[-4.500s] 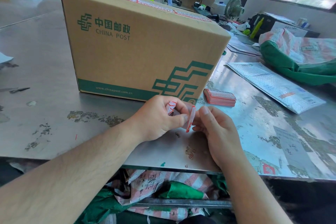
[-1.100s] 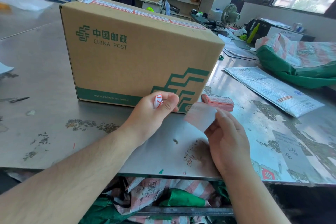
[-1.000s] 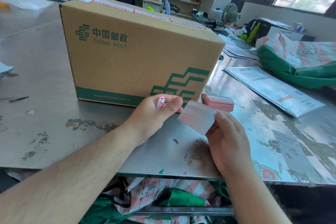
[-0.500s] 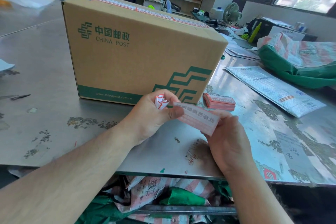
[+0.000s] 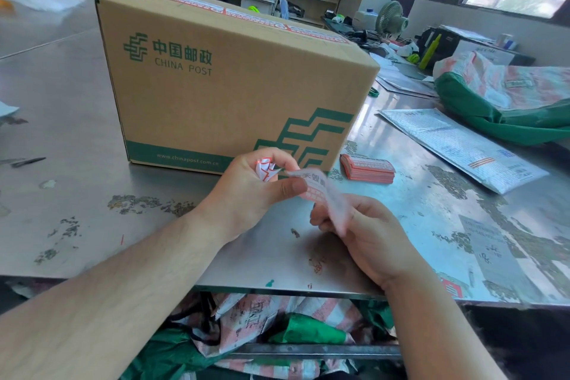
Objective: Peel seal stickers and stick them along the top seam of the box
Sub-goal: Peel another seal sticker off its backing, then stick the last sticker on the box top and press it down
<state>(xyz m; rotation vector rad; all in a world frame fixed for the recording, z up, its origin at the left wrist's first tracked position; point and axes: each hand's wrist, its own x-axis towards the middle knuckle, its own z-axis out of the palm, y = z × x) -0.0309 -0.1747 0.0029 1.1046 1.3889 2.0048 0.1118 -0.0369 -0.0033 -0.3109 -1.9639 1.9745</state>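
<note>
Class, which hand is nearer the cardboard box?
Left. The left hand sits just in front of the cardboard box, near its bottom edge; the right hand is farther back, toward the person.

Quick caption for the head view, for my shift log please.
Left hand and right hand hold a seal sticker before the China Post box, sticker stack beside it.

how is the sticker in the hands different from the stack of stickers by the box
The sticker is one thin sheet; the stack is many sheets thick. The sticker curves in the air, pinched by the left hand and right hand; the stack lies flat on the table beside the box, with no hand on it. Both show red-and-white print.
</note>
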